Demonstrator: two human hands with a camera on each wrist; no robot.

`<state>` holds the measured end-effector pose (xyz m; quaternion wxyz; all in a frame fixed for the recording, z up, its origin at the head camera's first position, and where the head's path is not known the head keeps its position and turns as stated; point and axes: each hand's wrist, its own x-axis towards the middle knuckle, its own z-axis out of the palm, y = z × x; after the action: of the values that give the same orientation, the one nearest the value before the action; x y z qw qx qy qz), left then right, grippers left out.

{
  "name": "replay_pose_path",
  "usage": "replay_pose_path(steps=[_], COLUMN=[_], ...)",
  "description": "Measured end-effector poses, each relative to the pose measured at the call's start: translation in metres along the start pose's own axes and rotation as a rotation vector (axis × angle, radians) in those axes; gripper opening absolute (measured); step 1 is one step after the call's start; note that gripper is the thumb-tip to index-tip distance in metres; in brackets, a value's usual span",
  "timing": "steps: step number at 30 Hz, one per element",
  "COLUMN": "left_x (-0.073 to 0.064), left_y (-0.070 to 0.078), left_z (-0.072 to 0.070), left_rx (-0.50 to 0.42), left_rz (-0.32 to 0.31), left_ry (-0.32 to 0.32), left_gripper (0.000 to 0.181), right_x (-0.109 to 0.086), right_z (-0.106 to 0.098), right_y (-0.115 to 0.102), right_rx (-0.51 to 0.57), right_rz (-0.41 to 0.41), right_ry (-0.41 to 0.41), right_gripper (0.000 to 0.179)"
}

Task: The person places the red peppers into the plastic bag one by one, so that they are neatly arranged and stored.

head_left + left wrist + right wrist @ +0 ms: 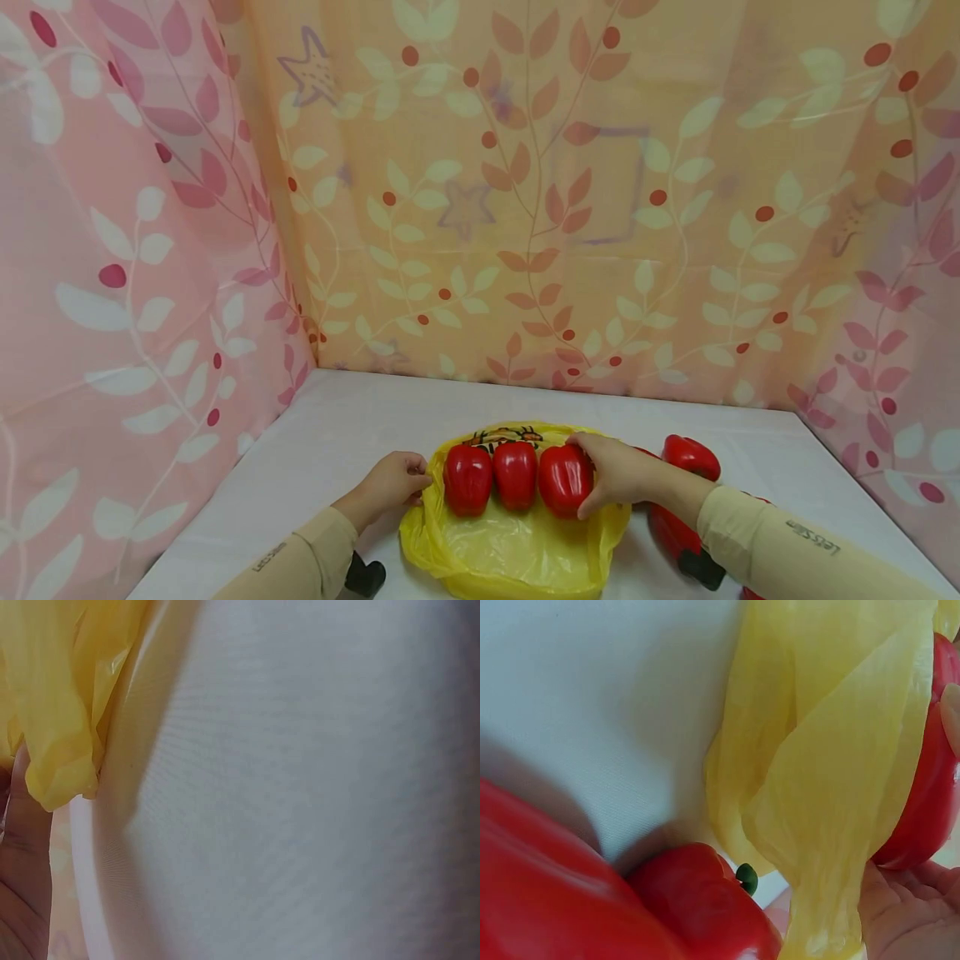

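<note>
A yellow plastic bag (525, 550) lies spread with its mouth toward me on the white table. Three red bell peppers stand in a row in it: a left one (468, 480), a middle one (515, 475) and a right one (564, 482). My right hand (613, 473) grips the right pepper, thumb low and fingers over the top. At the bag's left rim my left hand (390, 483) pinches the plastic. The left wrist view has the bag's edge (60, 742) at the fingers. In the right wrist view, yellow plastic partly covers the gripped pepper (922, 802).
More red peppers lie right of the bag, one at the back (690, 457) and one partly under my right forearm (672, 533). A black object (366, 575) shows beside my left sleeve. Patterned cloth (525, 208) walls the table at the back and sides.
</note>
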<state>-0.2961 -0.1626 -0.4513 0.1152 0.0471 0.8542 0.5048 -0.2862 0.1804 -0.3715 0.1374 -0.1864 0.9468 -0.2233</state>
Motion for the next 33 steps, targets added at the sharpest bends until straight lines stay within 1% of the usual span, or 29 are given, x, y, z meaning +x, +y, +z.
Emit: replay_pose_path(steps=[6,13,17,21,24,33], left_x=[-0.001,-0.001,-0.002,-0.002,-0.001,-0.001], left_y=[0.000,0.001,0.001,0.000,0.000,0.000], left_z=[-0.001,-0.002,-0.002,-0.001,-0.001,-0.002], left_rx=[-0.006,-0.002,-0.001,0.001,-0.002,-0.004], left_rz=[-0.001,0.004,-0.002,-0.002,0.002,0.000], left_ry=[0.000,-0.006,-0.014,-0.015,-0.017,-0.020], left_gripper=[0.009,0.009,0.009,0.010,0.010,0.009], right_x=[0.003,0.007,0.009,0.009,0.009,0.011], right_z=[0.004,0.011,0.014,0.018,0.020,0.022], right_y=[0.003,0.007,0.009,0.011,0.012,0.018], right_rx=[-0.005,-0.009,-0.015,0.010,0.028,0.054], right_rz=[0.015,-0.004,0.003,0.005,0.012,0.046], right_ry=[0.022,0.054,0.047,0.031,0.021,0.028], right_gripper=[0.095,0.090,0.089,0.088,0.091,0.097])
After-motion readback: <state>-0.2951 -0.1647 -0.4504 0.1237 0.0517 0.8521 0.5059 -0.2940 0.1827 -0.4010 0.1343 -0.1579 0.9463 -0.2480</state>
